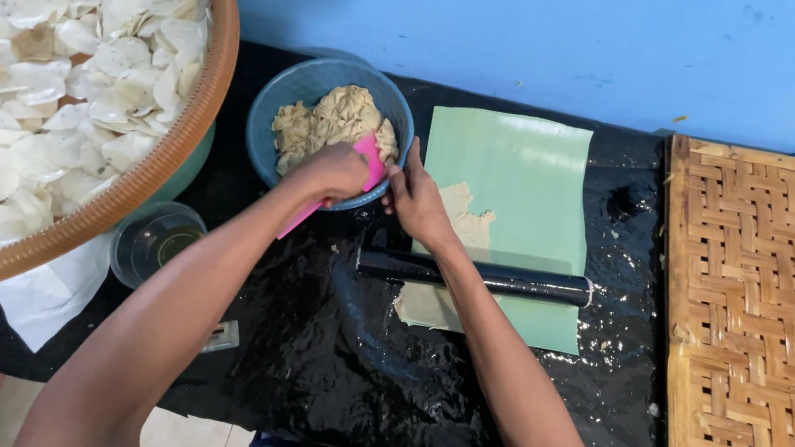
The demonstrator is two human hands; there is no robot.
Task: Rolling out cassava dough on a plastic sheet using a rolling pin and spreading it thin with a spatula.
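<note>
Two hands (330, 172) (416, 196) at one dough bowl (279, 98), one roller (507, 281).

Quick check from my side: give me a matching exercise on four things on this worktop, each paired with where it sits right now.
Things:
1. pink scraper
2. black rolling pin
3. dough lump
4. white chips

Places:
A. in the round woven tray at left
B. inside the blue bowl
C. lying across the green sheet
D. in the left hand, at the bowl's near edge

Pairs: 1-D, 2-C, 3-B, 4-A
</note>
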